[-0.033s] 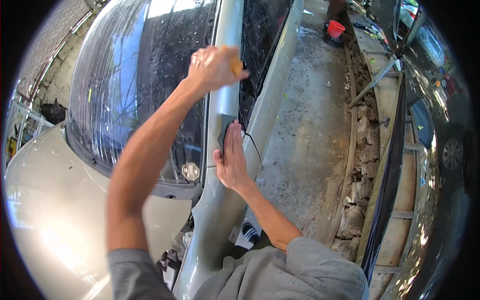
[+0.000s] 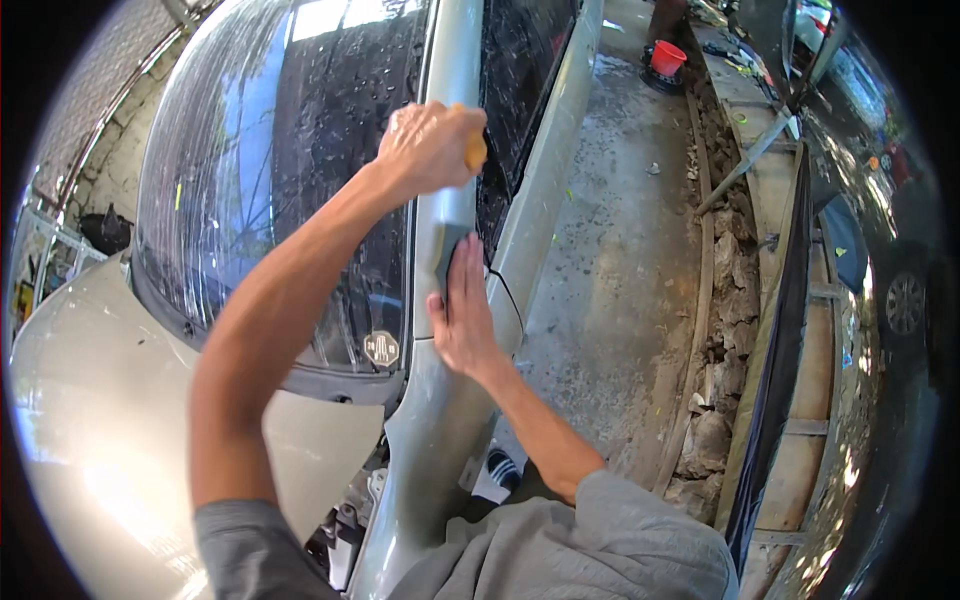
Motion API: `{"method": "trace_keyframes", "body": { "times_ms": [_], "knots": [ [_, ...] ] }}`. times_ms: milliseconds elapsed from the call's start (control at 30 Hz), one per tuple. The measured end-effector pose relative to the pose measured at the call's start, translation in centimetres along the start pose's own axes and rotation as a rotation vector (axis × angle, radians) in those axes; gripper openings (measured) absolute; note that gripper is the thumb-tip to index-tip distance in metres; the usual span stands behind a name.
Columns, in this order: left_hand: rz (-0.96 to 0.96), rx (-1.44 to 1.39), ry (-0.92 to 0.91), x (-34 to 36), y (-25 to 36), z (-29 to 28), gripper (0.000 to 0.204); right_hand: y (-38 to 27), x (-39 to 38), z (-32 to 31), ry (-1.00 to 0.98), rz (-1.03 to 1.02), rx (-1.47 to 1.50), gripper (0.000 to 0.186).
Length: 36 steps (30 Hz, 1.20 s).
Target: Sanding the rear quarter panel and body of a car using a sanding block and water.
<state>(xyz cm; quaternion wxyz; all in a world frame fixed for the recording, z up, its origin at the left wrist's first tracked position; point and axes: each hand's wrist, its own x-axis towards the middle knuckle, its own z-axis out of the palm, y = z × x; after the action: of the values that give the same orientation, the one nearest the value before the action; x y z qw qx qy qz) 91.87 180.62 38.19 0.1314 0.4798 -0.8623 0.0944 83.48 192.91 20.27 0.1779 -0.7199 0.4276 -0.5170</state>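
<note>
Raised over the car's front pillar [image 2: 458,75], my left hand [image 2: 425,145] is closed around an orange-yellow sponge [image 2: 477,152]. Only the sponge's right side shows past the fingers. Lower on the same silver pillar, my right hand [image 2: 468,315] lies flat with its fingers stretched out and its thumb apart. Its fingers press on a dark grey sheet [image 2: 453,242] that looks like sandpaper; part of the sheet is hidden under them. To the left is the wet windshield [image 2: 290,170], streaked and dotted with water. A side window [image 2: 520,90] lies right of the pillar.
The silver hood [image 2: 110,400] curves off at lower left, with a gap showing car parts [image 2: 345,535] beside the fender [image 2: 430,450]. A concrete floor [image 2: 610,300] runs along the car's right side. Farther off stand a red bucket [image 2: 667,58], broken stones [image 2: 728,290] and a dark car [image 2: 905,330].
My left hand has shifted slightly down and its elbow has swung a little left, with the sponge still in it. The right hand stays on the pillar at nearly the same spot.
</note>
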Motion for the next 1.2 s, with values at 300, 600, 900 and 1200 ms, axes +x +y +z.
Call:
{"method": "trace_keyframes", "body": {
  "times_ms": [300, 600, 900, 1200],
  "knots": [
    [0.237, -0.034, 0.427, 0.2, -10.1, 2.1, 0.037, 0.0, -3.7, 0.2, 0.022, -0.118, 0.211, 0.062],
    [0.051, -0.174, 0.596, 0.5, -9.3, 3.0, 0.047, 1.8, 0.3, -0.7, -0.031, -0.106, 0.234, 0.065],
    [-0.02, -0.115, 0.567, -0.3, -9.6, 3.0, 0.045, 2.5, 5.0, -0.2, -0.025, -0.098, 0.248, 0.063],
    [-0.031, -0.136, 0.565, 0.2, -8.9, 3.4, 0.044, 5.3, 13.8, -1.2, -0.01, -0.198, 0.3, 0.062]
  ]
}}
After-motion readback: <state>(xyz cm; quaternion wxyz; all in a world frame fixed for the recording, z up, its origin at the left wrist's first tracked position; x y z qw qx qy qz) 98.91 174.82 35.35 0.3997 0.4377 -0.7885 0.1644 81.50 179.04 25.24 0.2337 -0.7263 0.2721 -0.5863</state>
